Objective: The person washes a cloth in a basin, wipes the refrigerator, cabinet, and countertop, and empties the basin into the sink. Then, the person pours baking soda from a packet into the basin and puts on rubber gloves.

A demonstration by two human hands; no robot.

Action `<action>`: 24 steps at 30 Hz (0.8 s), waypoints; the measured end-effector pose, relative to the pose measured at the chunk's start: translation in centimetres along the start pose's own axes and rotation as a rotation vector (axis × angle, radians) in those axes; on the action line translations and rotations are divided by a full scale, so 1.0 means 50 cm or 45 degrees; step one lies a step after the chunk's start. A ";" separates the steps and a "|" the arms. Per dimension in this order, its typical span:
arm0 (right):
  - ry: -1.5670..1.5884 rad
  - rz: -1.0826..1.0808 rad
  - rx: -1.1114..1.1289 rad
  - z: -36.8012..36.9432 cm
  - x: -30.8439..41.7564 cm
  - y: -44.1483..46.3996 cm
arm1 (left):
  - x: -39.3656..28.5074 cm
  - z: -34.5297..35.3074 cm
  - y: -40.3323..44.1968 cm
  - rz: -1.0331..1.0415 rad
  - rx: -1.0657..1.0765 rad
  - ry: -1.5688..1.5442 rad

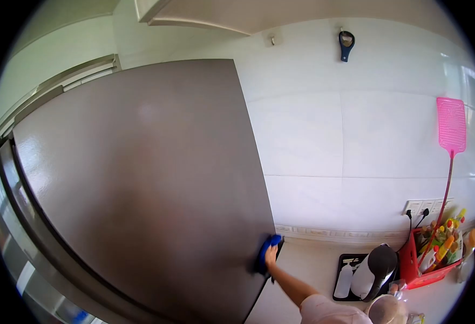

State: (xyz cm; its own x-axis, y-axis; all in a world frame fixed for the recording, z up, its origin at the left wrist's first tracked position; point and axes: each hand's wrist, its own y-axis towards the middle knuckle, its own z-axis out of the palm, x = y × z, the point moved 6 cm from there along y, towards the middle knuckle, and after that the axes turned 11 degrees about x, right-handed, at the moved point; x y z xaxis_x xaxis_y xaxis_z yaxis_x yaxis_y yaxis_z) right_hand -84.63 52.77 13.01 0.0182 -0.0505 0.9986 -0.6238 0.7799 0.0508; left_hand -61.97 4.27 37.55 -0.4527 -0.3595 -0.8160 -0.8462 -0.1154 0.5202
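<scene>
From here I see the right hand (271,256) with its fingers closed on a blue cloth (260,261), partly hidden by it, at the lower right edge of a big grey-brown panel (156,173); the left hand is out of sight, so I cannot tell its grip. Along the counter (302,256) sit a white-and-black kettle (377,270) on a black tray (341,263) and a crowded red basket (429,278).
</scene>
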 end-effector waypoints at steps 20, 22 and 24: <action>-0.001 -2.151 0.276 0.048 1.349 -0.704 | -0.092 0.015 0.044 0.602 0.064 0.182; -0.042 -2.031 0.465 0.046 1.262 -0.731 | -0.086 0.015 0.046 0.558 0.095 0.107; -0.126 -1.914 0.583 0.055 1.124 -0.738 | -0.068 0.016 0.046 0.640 0.071 0.003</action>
State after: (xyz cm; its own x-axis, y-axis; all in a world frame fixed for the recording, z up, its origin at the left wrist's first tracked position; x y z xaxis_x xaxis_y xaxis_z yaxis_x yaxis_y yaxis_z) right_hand -62.72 19.44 67.23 0.7773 -0.6281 0.0353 -0.2573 -0.2662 0.9289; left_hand -62.60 5.98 41.32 -0.8074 -0.3597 -0.4676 -0.5376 0.1224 0.8342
